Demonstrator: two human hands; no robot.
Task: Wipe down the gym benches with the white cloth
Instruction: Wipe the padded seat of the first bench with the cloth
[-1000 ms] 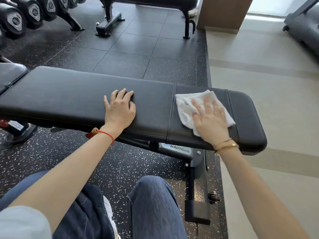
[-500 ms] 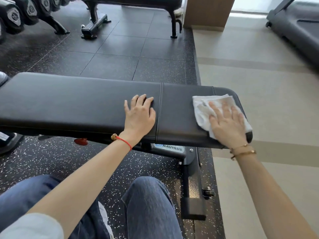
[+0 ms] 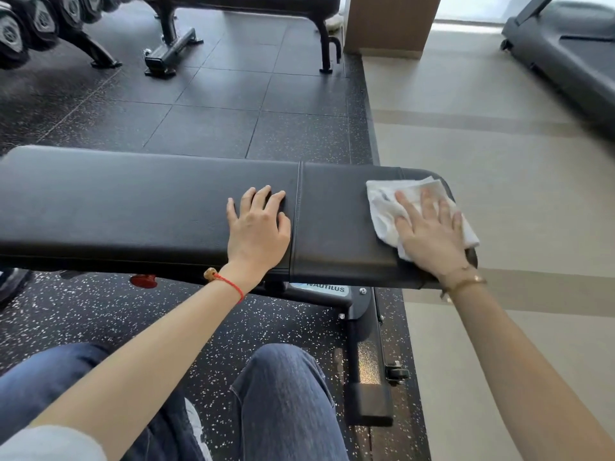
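You are in a gym: a padded black bench (image 3: 149, 207) crosses speckled rubber flooring (image 3: 100, 314), dumbbells (image 3: 36, 21) sit racked far left, and a treadmill (image 3: 565, 51) stands far right.

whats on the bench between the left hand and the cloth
Nothing sits there. In the head view only bare black padding and one seam lie between the left hand and the cloth on the bench.

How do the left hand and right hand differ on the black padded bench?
The left hand rests bare on the black padded bench; the right hand presses the white cloth at the bench's end. The left wrist wears a red string bracelet, the right thin gold bracelets. Both lie flat.
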